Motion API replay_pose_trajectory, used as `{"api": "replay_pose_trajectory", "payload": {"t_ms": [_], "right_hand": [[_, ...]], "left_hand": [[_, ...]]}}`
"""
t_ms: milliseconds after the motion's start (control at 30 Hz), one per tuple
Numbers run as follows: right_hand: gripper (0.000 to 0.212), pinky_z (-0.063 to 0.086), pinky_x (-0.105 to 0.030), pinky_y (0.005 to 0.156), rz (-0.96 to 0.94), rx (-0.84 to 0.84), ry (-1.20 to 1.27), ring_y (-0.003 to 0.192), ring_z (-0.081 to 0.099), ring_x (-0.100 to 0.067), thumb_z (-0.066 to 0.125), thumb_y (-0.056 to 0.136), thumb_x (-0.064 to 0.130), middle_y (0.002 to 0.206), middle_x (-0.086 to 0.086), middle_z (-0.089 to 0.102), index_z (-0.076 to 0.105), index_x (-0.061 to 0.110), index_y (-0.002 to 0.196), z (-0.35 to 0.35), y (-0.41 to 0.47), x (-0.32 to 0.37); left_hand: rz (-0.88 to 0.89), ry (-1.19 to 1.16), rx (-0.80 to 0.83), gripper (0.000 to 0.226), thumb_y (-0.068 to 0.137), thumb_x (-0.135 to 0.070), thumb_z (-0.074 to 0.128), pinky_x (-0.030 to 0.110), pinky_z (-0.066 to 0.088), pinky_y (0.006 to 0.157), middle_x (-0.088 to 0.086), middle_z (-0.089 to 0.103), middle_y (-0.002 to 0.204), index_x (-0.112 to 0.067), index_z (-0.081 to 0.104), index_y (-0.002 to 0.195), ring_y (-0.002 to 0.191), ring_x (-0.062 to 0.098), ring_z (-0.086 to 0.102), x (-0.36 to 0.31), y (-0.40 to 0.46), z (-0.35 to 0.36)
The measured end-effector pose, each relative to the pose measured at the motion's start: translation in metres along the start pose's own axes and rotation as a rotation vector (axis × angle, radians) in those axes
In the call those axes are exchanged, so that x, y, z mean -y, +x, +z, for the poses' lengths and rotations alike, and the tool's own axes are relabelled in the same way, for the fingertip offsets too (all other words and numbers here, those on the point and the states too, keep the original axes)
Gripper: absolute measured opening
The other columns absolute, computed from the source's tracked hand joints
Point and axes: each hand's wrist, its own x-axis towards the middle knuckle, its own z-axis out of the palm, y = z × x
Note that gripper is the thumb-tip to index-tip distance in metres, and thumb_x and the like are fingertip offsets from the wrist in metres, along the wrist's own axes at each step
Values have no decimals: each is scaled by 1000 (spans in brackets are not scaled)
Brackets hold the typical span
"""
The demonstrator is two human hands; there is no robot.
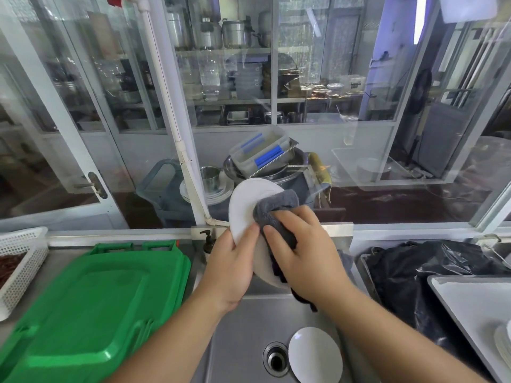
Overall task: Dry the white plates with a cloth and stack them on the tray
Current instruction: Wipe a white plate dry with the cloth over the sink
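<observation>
Sink (243, 327); cloth (273, 208) half-hiding plate (244, 208)

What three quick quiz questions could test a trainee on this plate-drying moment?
1. True or false: the grey cloth is in the left hand.
2. Where does the other round white plate lie: A) steel sink basin, B) green plastic lid?
3. Which hand grips the held white plate?

Key: 1 false, it is in the right hand; 2 A, beside the drain; 3 left.

Head-worn view, down over sink (243, 327)
</observation>
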Motion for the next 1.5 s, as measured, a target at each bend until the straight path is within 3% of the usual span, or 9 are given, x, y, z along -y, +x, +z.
{"api": "replay_pose_trajectory", "payload": {"t_ms": [67, 300, 467, 700, 967, 1067, 1200, 1367, 1500], "right_hand": [[22, 40, -21, 77, -19, 10, -31, 89, 53, -6, 67, 100, 34, 106, 9, 55, 72, 19, 115, -5, 16, -7], [32, 41, -29, 80, 139, 15, -186, 98, 59, -19, 63, 101, 42, 122, 3, 61, 70, 30, 130, -14, 37, -30], [25, 41, -29, 78, 189, 41, -167, 96, 59, -20, 64, 99, 40, 109, 4, 61, 74, 28, 119, -9, 12, -34], [22, 44, -14, 74, -50, 85, -80, 86, 55, -10, 60, 95, 45, 95, 11, 57, 72, 30, 107, -6, -15, -10], [29, 45, -28, 99, -187, 41, -106, 107, 62, -20, 69, 100, 24, 119, 0, 66, 74, 16, 127, -19, 37, -5], [22, 42, -30, 90, 1, 93, -60, 107, 60, -18, 60, 104, 35, 116, 6, 67, 74, 24, 118, -23, 56, -9], [30, 44, -30, 72, 288, 135, 49, 80, 61, -6, 52, 104, 48, 81, 8, 69, 68, 25, 93, -23, 63, -20], [44, 45, -37, 67, 559, 76, 126, 74, 56, -21, 48, 103, 47, 81, -9, 65, 61, 9, 86, -14, 49, -26], [43, 58, -48, 86, 756, 145, 215, 87, 67, -28, 44, 103, 49, 93, -10, 70, 66, 13, 98, -2, 31, -30]], "left_hand": [[25, 46, 13, 29, 83, -60, 62, 27, 59, 79, -8, 81, 104, -50, 77, 105, 99, 9, 77, 2, -3, 0], [40, 12, -73, 32, 83, -64, 64, 48, 56, 100, -11, 80, 110, -48, 75, 108, 108, 10, 74, 6, -7, -5], [19, 47, -118, 31, 78, -69, 63, 49, 57, 101, -16, 78, 108, -56, 72, 105, 103, 5, 73, 4, -4, -9], [1, 44, -112, 32, 78, -67, 61, 39, 57, 87, -12, 81, 101, -51, 77, 101, 97, 7, 76, 8, -8, -4], [34, 120, -1, 33, 85, -65, 58, 30, 58, 82, -10, 81, 102, -47, 75, 107, 98, 7, 75, 1, -20, -3], [39, 123, -12, 39, 87, -64, 59, 41, 58, 93, -12, 80, 108, -39, 75, 113, 106, 7, 73, 2, -28, -3], [41, 92, -74, 38, 85, -67, 61, 49, 57, 98, -12, 80, 110, -42, 74, 110, 109, 10, 73, 3, -32, -5], [129, 132, -94, 25, 89, -62, 57, 26, 58, 87, -18, 79, 109, -55, 74, 105, 106, 1, 72, -2, -31, -5], [174, 224, -102, 26, 88, -67, 53, 14, 55, 76, -23, 77, 102, -58, 72, 102, 97, -2, 72, -4, -27, -9]]}}
